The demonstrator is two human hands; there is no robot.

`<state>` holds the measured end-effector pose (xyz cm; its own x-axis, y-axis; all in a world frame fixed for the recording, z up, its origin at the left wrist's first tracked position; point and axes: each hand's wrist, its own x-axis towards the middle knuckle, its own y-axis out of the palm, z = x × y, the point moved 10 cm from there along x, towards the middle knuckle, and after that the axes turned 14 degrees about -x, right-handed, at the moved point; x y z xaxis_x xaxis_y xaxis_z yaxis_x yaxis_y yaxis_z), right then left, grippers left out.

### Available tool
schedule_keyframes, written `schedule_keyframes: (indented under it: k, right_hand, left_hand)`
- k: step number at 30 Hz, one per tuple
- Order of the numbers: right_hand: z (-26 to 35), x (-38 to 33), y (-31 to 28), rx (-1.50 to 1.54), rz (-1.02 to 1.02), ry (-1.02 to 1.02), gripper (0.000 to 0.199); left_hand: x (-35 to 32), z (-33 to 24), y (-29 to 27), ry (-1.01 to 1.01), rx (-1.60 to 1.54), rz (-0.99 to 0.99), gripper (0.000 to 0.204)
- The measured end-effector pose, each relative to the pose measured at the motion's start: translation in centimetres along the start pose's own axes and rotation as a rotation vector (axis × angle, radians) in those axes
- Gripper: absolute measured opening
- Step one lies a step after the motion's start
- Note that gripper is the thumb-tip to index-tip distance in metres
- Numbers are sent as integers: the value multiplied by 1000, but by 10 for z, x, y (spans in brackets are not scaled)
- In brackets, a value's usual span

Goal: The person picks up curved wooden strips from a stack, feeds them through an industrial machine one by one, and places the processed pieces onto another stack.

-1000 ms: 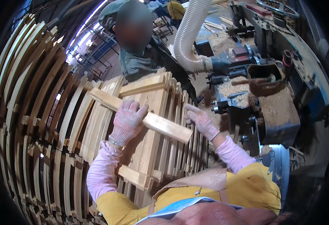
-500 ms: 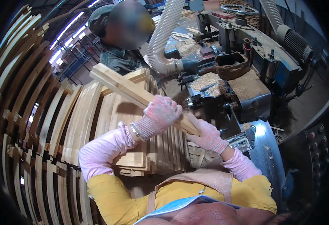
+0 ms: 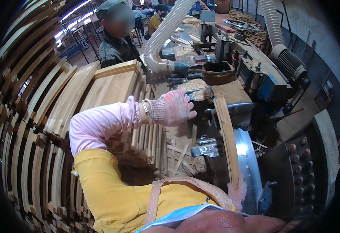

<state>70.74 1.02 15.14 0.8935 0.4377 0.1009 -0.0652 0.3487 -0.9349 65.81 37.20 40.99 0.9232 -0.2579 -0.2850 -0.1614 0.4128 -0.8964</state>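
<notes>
A long wooden strip (image 3: 227, 141) lies lengthwise over the blue-grey metal machine bed, its far end at the machine's sawdust-covered front. At its near end is my right hand (image 3: 237, 193), in a pale pink glove and smeared by motion, closed around the wood. My left hand (image 3: 173, 108), also gloved, hovers left of the strip without touching it. Its fingers are loosely curled, and nothing shows in them. Beyond that hand, wood chips (image 3: 196, 90) cover a part of the machine.
Stacked wooden strips (image 3: 111, 83) stand at my left, with taller piles (image 3: 26, 89) further out. A clear ribbed hose (image 3: 158, 39) drops to the machine. A button panel (image 3: 304, 163) is at right. Another person (image 3: 117, 48) stands beyond the stack; scrap sticks (image 3: 181, 159) lie below.
The wooden strip has swung from across the stack to the machine at right. My left hand has let go of it; my right hand has drawn back toward me with its near end.
</notes>
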Motion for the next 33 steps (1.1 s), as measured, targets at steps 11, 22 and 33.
schedule_keyframes:
  k: [11,22,33]
  right_hand:
    - [-145,-73,-15,-304,2,269,77]
    - [-99,103,11,-111,-445,347,73]
    - [-128,-89,-6,-327,20,299,70]
  left_hand:
    - [66,-76,-37,29,-108,65,48]
    - [-184,193,-26,-991,-308,-272,61]
    - [-462,247,149,-1645,-160,-49,44]
